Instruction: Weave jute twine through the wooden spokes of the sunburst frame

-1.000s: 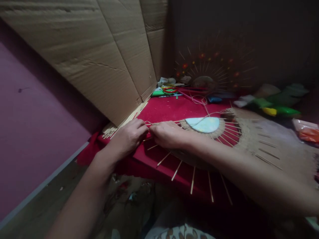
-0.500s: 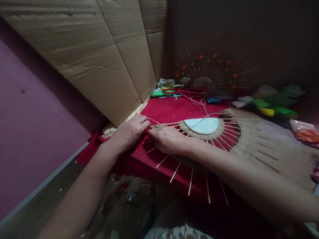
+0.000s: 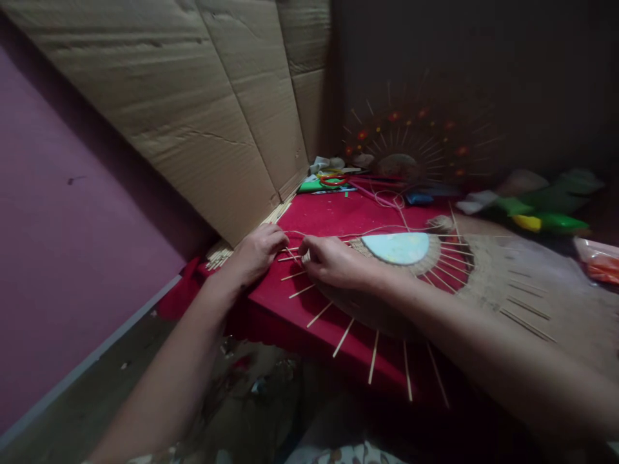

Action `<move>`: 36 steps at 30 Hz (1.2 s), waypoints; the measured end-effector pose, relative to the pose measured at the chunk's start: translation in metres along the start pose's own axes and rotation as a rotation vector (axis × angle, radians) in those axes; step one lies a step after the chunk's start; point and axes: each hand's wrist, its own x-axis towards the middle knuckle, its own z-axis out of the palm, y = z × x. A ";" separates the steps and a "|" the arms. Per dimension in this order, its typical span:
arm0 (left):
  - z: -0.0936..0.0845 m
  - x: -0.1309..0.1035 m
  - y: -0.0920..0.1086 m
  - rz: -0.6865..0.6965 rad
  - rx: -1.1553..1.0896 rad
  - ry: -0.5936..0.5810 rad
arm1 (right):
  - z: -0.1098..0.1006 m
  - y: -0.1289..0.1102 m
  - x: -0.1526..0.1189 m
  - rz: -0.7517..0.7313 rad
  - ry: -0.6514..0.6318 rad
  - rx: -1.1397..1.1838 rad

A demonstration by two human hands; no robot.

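A fan-shaped piece of thin sticks (image 3: pixel 342 338) and woven twine lies on the red cloth (image 3: pixel 319 216). At its centre is a pale blue half-disc (image 3: pixel 399 247), edged by a woven inner band; a wider woven outer band (image 3: pixel 476 267) curves around the sticks. My left hand (image 3: pixel 261 252) is closed at the fan's left end, fingertips pinching the twine. Beside it, my right hand (image 3: pixel 333 261) has its fingers curled over the left end of the outer band, hiding part of it. Loose twine (image 3: pixel 370 230) trails behind both hands, across the fan's straight edge.
A large cardboard sheet (image 3: pixel 227 109) leans at the left, with a bundle of sticks (image 3: pixel 220 256) at its foot. Red-handled scissors (image 3: pixel 333 180) lie at the back. A similar fan with orange flowers (image 3: pixel 403 138) stands behind. Coloured packets (image 3: pixel 551 221) sit at right.
My right hand has lifted slightly and moved a little right, widening the gap between my hands. Twine and stick ends now show there. The view has shifted slightly.
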 end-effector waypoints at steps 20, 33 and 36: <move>0.003 -0.005 0.011 -0.140 0.012 0.218 | 0.036 0.009 0.036 0.085 0.205 -0.366; 0.006 -0.008 0.008 -0.222 0.090 0.205 | 0.040 0.010 0.035 0.076 0.277 -0.350; 0.005 -0.006 0.003 -0.227 0.057 0.170 | 0.039 0.012 0.035 0.060 0.278 -0.302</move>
